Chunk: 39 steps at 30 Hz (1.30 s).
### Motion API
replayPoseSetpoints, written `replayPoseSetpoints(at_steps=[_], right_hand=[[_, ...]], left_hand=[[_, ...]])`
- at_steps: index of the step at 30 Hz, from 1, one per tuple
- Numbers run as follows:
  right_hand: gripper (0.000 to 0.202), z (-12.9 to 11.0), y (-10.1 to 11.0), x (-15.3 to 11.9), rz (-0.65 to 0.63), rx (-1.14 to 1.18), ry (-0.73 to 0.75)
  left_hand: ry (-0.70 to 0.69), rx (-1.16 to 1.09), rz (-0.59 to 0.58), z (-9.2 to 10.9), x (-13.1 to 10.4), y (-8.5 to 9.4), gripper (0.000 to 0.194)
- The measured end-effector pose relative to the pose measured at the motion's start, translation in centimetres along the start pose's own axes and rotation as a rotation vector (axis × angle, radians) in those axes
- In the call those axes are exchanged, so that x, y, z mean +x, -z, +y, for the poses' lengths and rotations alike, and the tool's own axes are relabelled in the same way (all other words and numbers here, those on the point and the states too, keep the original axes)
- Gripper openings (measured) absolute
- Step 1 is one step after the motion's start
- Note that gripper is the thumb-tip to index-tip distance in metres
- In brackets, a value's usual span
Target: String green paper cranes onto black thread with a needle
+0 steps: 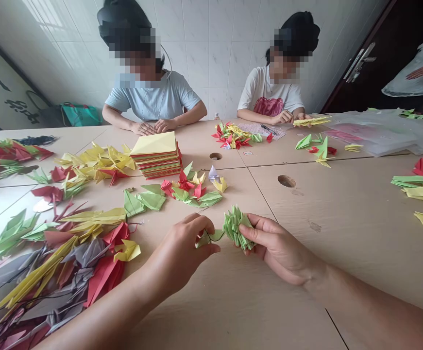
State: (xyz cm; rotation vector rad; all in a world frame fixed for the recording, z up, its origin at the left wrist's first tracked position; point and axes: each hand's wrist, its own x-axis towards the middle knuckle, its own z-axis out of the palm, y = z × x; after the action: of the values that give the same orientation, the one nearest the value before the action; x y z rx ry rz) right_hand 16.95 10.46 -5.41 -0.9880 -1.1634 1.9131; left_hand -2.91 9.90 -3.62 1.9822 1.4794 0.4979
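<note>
A pale counter (342, 218) takes up most of the room in front of me, and a stack of square paper (155, 160) stands on it, its top sheet yellow, with red and green edges among those below. Behind the stack sits a person in a light blue shirt (158, 99), and farther right of it, a person in a white shirt (287, 90) holds thin yellow folded paper (311, 121). Well to the right of the stack lie plastic sheets (382, 131). On its near side, to the left, spreads a big heap of folded paper (83, 267) in grey, red, yellow and green. Just left of the stack is a yellow pile (98, 163); near its front right corner lies a small mixed cluster (187, 189).

Two bare hands work on the near side of the stack, to its right. The right hand (280, 248), farther over, has its grip wrapped round a green bundle (235, 231) of many tightly packed folds. The left hand (189, 238) has its grip pinched on a small green piece (204, 238), partly covered by the fingers, its tip reaching toward the bundle; I can't tell whether they touch. Right of the stack, the counter has a round hole (216, 156).
</note>
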Motion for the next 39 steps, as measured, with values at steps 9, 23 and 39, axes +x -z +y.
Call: replayPoseSetpoints(at_steps=[9,23,39], right_hand=[[0.016,0.0,-0.3,0.0,-0.028,0.116,-0.058],[0.016,-0.1,-0.5,-0.2,0.001,0.1,-0.038],[0.016,0.2,-0.9,-0.6,-0.024,-0.067,0.084]], left_hand=[[-0.048,-0.007,0.11,0.1,-0.2,0.1,0.014],[-0.062,-0.443,0.102,0.8,-0.5,-0.9,0.013],[0.177,-0.922,0.052,0.2,0.0,-0.9,0.02]])
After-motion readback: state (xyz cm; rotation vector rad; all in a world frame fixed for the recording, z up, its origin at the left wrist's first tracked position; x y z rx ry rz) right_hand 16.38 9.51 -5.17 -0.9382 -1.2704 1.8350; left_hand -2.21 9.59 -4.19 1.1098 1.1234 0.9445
